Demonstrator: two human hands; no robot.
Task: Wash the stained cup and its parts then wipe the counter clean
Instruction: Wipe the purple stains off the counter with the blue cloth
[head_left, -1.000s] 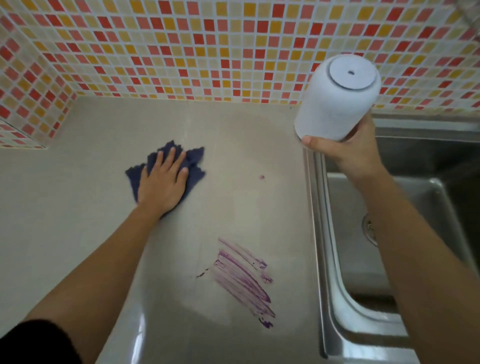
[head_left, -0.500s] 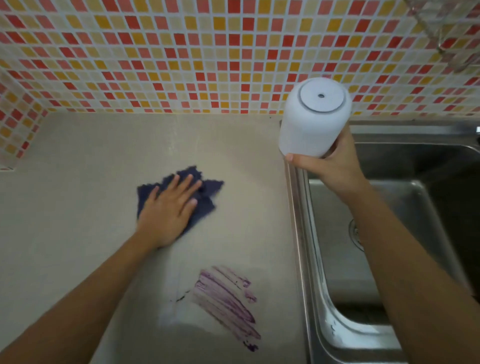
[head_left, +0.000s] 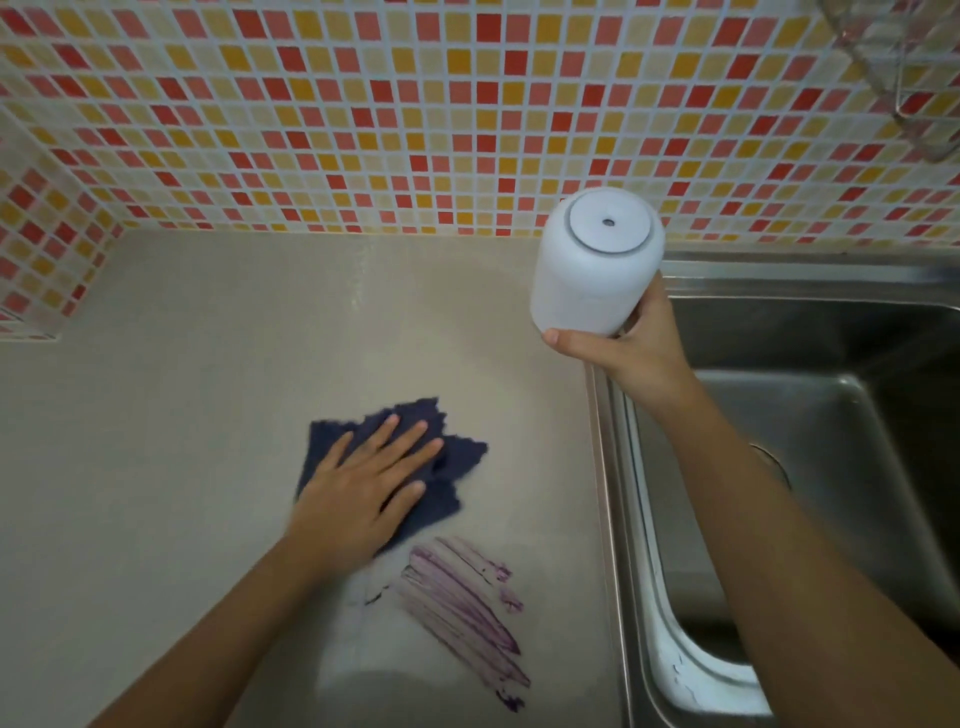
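Closer to the purple stain (head_left: 462, 613) now, left hand (head_left: 358, 499) flat on cloth (head_left: 447, 462); right hand (head_left: 639, 353) grips cup (head_left: 597, 265).

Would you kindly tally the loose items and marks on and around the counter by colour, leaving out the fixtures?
White: 1, the cup held upside down in the right hand
Dark blue: 1, the cloth pressed flat under the left hand
Purple: 1, the streaked stain on the counter, just in front of the cloth
Total: 3
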